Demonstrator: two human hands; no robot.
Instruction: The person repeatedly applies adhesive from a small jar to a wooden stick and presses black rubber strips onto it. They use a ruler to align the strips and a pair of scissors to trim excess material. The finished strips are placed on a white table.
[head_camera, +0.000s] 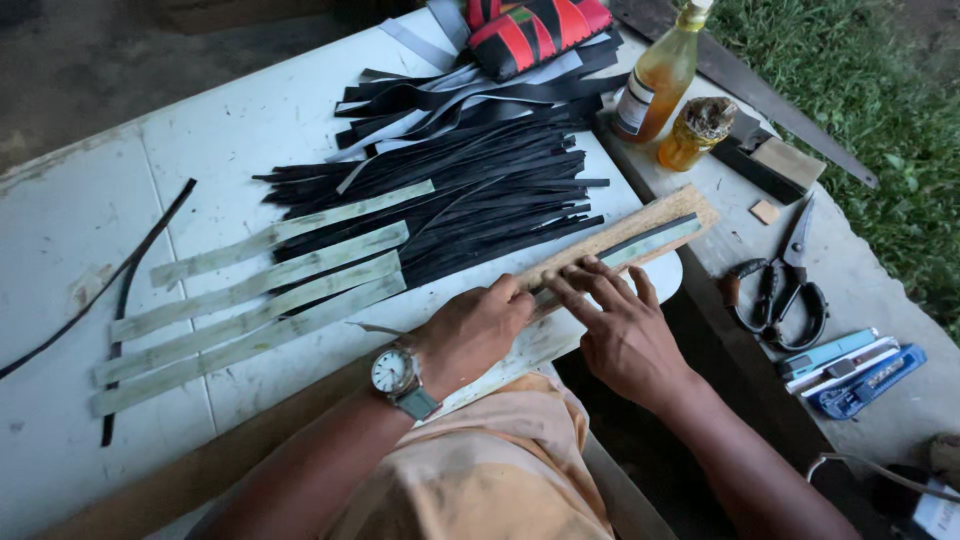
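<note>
— Where's the strip?
— The pale strip (655, 243) lies on a wooden board (640, 232) at the bench (250, 120) edge. The left hand (470, 335), loosely curled, pins its near end; the right hand (620, 325) presses flat, fingers (590, 285) spread, gripping nothing.
— How does it handle?
— Thin, light and floppy, I'd judge; best held flat near the ends.
— Anything crowding it?
— Black strips (480, 190) just beside; scissors (780, 290) and bottle (660, 75) well apart.
</note>
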